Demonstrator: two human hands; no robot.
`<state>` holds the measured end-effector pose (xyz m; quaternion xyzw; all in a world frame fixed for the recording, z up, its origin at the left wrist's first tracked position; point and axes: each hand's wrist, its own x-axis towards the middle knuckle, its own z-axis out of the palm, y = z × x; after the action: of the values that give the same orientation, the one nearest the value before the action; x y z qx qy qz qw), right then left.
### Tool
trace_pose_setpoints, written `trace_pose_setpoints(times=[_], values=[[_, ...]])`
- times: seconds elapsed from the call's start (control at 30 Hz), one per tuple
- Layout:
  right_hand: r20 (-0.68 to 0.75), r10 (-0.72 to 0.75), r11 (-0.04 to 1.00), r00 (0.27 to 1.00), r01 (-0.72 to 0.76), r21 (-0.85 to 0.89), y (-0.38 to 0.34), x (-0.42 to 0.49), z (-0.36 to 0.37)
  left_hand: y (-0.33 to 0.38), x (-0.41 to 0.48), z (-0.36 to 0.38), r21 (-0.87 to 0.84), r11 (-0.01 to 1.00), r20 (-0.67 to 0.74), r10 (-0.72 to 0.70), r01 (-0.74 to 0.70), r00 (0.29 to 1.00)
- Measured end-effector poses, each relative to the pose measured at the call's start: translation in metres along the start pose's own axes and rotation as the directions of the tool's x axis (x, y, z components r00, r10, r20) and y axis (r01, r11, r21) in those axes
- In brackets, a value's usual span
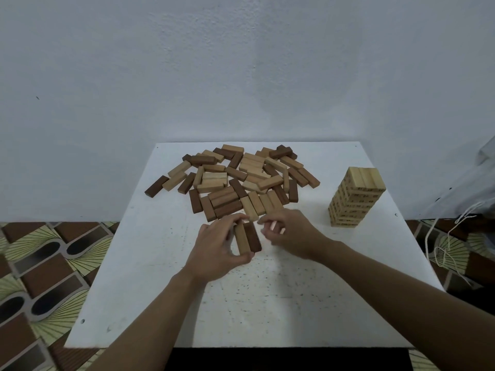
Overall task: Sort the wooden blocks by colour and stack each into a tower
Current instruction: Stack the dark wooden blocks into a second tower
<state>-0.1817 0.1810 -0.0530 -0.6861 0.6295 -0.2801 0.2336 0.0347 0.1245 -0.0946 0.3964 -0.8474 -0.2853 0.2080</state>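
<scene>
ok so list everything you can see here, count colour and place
table: one, white, centre
loose blocks: many, pale, tan and dark brown, heaped on table's far side
tower: one, pale wood, table's right side
held blocks: two showing, tan and dark brown, in left hand
cord: one, white, floor at right
floor: one, brown and cream pattern, around table
left hand: one, grips the held blocks
right hand: one, fingers curled beside them

Dark printed marks on pale tower [355,199], none legible

Right hand [292,234] fingers blurred (grip unclear); tower [353,199] markings too small.
</scene>
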Motion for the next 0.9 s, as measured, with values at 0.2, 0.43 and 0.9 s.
trace_pose_setpoints(times=[0.2,0.43,0.9], values=[[0.004,-0.137,0.951,0.991,0.133,-0.278,0.002,0.01,0.013,-0.005,-0.003,-0.002,-0.104,0.995,-0.093,-0.015,0.005,0.996],[-0.015,-0.12,0.963,0.993,0.112,-0.244,-0.001,-0.007,0.02,-0.01,-0.003,-0.009,-0.178,0.984,-0.111,-0.032,0.012,0.993],[0.012,-0.04,0.999,0.999,0.04,-0.007,-0.001,0.006,0.014,-0.016,0.01,-0.021,-0.189,0.977,0.102,-0.076,0.094,0.992]])
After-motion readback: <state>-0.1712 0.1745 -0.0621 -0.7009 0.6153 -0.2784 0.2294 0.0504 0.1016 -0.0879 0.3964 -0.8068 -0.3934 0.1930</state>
